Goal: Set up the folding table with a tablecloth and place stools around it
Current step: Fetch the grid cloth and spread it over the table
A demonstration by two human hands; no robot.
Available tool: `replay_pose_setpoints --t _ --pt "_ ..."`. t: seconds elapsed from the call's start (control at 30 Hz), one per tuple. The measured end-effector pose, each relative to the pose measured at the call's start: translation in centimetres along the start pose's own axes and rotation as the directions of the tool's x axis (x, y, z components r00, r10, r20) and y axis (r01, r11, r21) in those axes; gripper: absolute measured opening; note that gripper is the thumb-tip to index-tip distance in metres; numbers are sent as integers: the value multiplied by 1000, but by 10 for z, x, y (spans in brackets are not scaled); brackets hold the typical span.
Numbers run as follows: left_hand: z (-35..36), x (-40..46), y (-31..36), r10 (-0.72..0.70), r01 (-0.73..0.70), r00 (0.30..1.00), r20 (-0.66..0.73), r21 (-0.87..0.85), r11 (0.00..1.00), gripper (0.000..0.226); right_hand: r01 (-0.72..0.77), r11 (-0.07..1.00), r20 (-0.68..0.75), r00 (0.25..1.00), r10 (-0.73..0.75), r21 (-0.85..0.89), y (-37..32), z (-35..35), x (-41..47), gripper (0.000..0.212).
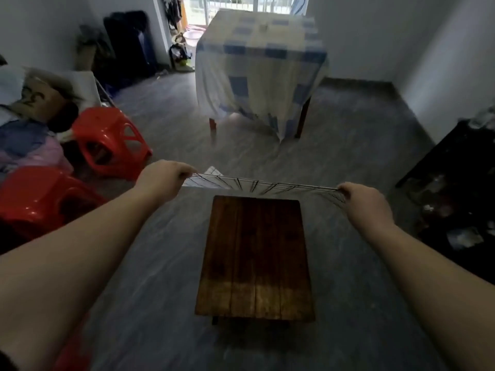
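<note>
Both hands — left hand [160, 180], right hand [365, 203] — pinch the tablecloth [257, 184] taut above the wooden table [254, 258].

Open floor [348, 162] rings table [254, 258]; 2 red stools [109, 140] crowd left.

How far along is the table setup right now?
Done: the wooden table stands unfolded, its top bare. In hand: left hand and right hand hold the checked tablecloth stretched above its far edge. Left: drape it, then move the red stools around.
</note>
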State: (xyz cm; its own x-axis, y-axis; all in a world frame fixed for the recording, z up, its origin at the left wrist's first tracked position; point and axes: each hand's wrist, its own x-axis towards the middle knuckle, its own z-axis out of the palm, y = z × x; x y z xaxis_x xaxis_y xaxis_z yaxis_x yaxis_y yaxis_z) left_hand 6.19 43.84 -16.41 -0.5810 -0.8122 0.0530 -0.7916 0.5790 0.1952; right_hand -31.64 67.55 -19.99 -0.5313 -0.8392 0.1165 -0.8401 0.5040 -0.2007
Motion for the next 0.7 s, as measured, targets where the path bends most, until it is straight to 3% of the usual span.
replay_pose_setpoints --t 0.23,0.7 --pt "95 -48 1 -109 108 982 151 18 994 28 20 1000 138 990 -21 12 36 81 -50 26" --pt "240 -124 -5 -165 149 923 348 73 986 33 -8 1000 360 933 6 5 68 216 -132 28"
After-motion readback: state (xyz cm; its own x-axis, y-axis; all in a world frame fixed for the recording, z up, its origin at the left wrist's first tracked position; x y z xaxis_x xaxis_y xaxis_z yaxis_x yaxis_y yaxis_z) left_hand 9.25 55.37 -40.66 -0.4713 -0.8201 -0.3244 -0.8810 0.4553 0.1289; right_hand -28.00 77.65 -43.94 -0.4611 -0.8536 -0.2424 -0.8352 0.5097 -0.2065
